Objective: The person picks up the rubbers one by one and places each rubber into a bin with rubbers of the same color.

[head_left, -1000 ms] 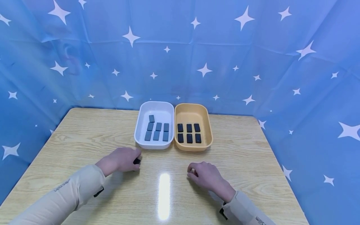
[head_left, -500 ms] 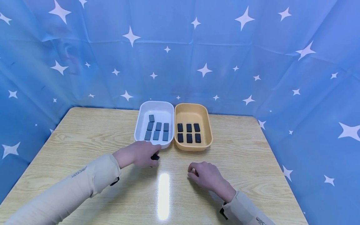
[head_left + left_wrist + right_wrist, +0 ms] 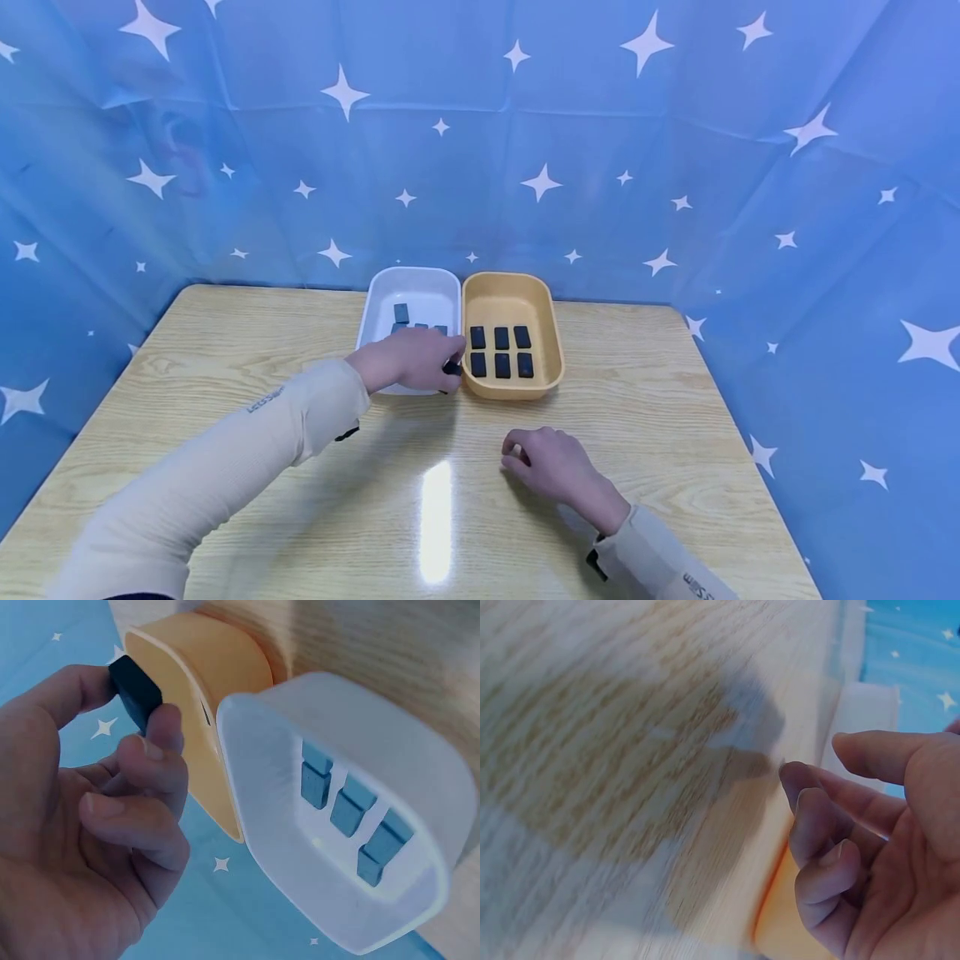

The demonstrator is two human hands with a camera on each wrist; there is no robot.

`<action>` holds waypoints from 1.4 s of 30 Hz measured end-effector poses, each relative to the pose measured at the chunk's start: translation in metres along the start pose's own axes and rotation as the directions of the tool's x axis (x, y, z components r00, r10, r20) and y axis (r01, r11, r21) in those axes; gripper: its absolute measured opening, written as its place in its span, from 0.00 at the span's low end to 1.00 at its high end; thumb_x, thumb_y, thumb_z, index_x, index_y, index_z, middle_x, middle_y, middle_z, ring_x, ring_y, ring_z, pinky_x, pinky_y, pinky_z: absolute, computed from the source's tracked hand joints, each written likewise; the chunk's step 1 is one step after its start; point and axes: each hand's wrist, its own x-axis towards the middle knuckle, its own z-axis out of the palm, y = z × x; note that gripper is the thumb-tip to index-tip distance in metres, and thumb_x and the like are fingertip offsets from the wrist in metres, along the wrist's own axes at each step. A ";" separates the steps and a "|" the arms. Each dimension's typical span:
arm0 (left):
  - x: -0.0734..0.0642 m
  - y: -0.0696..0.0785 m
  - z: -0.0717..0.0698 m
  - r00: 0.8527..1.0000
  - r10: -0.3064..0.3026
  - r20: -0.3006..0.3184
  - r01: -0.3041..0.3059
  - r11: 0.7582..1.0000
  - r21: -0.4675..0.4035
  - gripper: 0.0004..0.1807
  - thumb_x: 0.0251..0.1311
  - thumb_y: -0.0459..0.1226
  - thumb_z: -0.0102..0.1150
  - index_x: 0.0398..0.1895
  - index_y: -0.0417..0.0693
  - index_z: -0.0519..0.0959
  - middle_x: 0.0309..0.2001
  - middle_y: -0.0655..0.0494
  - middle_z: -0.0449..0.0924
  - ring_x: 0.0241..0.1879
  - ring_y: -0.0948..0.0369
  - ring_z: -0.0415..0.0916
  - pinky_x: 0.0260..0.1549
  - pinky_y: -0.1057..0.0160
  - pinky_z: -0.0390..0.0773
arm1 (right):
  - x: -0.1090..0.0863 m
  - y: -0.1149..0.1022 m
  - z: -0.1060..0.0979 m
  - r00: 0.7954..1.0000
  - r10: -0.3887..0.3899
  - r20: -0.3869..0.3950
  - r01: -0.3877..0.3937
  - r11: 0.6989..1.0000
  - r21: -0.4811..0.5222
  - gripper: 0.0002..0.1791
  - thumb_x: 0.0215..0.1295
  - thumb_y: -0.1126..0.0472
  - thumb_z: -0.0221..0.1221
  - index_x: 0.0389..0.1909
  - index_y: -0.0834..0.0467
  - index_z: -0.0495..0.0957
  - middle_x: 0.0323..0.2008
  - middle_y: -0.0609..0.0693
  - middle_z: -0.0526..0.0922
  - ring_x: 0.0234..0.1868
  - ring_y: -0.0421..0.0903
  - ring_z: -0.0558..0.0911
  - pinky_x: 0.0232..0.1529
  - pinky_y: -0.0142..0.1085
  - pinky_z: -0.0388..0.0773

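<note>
My left hand (image 3: 416, 358) pinches a small black rectangular block (image 3: 136, 691) between thumb and forefinger; the other fingers are bent. It hovers above the front right of a white bin (image 3: 423, 286), close to the orange bin (image 3: 510, 289) beside it. Several blue-grey blocks (image 3: 401, 313) lie in the white bin, partly hidden by the hand in the head view. Inside the orange bin, several black blocks (image 3: 502, 338) lie in two rows. My right hand (image 3: 555, 467) is at the table in front of the orange bin, fingers loosely curled, holding nothing.
The two bins stand side by side at the back of a wood-grain table (image 3: 247, 350). A blue curtain (image 3: 480, 192) with white stars hangs right behind the table's back edge and along its sides. A bright light reflection shows on the tabletop.
The left hand has moved right and away from me with the black block, from the table left of the bins to over the white bin. The right hand stays nearly still.
</note>
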 end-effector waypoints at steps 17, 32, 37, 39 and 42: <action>0.053 0.012 -0.024 0.991 -0.104 -0.082 0.103 0.994 -0.024 0.13 0.63 0.49 0.54 0.42 0.52 0.71 0.31 0.55 0.76 0.30 0.58 0.73 0.29 0.61 0.70 | -0.005 0.007 -0.003 1.000 0.026 0.003 -0.026 0.999 0.020 0.05 0.65 0.52 0.60 0.37 0.48 0.82 0.16 0.38 0.73 0.15 0.36 0.70 0.19 0.33 0.66; 0.091 0.008 -0.036 0.980 -0.191 -0.065 0.187 0.981 -0.055 0.16 0.67 0.49 0.50 0.48 0.49 0.72 0.39 0.52 0.77 0.36 0.56 0.73 0.35 0.57 0.71 | -0.011 0.014 -0.007 0.999 0.037 -0.014 -0.037 0.999 0.006 0.07 0.65 0.52 0.60 0.38 0.49 0.82 0.18 0.38 0.74 0.17 0.36 0.69 0.21 0.32 0.65; 0.103 0.007 -0.034 0.970 -0.227 -0.086 0.220 0.972 -0.080 0.19 0.67 0.49 0.50 0.54 0.48 0.72 0.41 0.52 0.77 0.37 0.55 0.74 0.37 0.56 0.72 | -0.012 0.017 -0.008 0.999 0.047 -0.012 -0.046 0.999 0.018 0.08 0.65 0.52 0.60 0.39 0.49 0.82 0.19 0.39 0.75 0.18 0.36 0.70 0.21 0.33 0.66; 0.108 0.008 -0.033 0.967 -0.234 -0.097 0.225 0.970 -0.094 0.21 0.66 0.49 0.50 0.56 0.48 0.72 0.43 0.52 0.78 0.39 0.54 0.74 0.38 0.56 0.74 | -0.013 0.018 -0.008 0.998 0.053 -0.018 -0.052 0.998 0.018 0.07 0.64 0.52 0.60 0.38 0.49 0.82 0.19 0.39 0.76 0.18 0.36 0.70 0.22 0.33 0.66; 0.115 0.008 -0.031 0.965 -0.242 -0.104 0.231 0.967 -0.110 0.23 0.66 0.48 0.50 0.60 0.48 0.71 0.48 0.51 0.78 0.42 0.54 0.75 0.41 0.55 0.75 | -0.016 0.020 -0.008 0.998 0.054 -0.026 -0.054 0.998 0.020 0.07 0.64 0.52 0.61 0.38 0.49 0.82 0.21 0.39 0.78 0.19 0.35 0.70 0.22 0.32 0.67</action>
